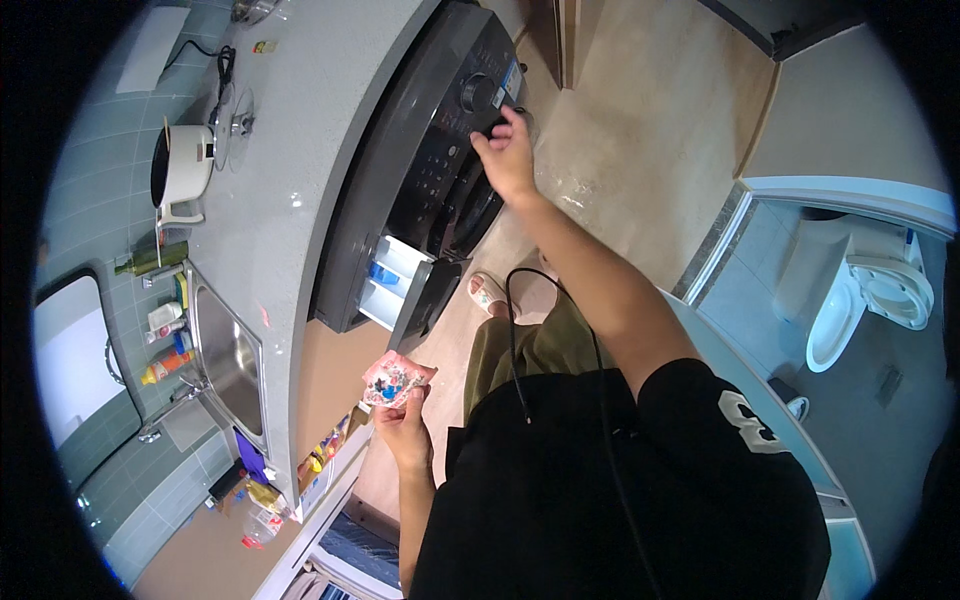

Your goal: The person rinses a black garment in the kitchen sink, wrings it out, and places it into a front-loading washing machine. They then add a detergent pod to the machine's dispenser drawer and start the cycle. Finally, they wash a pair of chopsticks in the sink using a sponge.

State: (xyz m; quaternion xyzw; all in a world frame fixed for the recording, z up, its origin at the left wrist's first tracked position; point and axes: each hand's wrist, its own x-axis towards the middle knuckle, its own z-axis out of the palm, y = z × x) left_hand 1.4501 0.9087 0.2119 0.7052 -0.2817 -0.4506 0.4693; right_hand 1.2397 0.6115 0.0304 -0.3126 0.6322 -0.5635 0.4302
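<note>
My left hand (407, 435) holds a pink patterned packet (396, 380) with blue on it, pinched between thumb and fingers, beside the open detergent drawer (401, 277) of a dark washing machine (375, 180). Inside the white drawer a blue part (384, 273) shows. My right hand (508, 154) is over the machine's front panel, close to the round dial (478, 92), with its fingers apart and curled and nothing seen in them. Whether its fingertips touch the panel I cannot tell.
A grey countertop (277, 150) runs above the machine, bearing a white pot (184, 165), a glass lid (238, 124) and a steel sink (229, 352) with bottles behind it. A black cord (512, 330) hangs before me. A toilet (847, 307) stands in the room at right.
</note>
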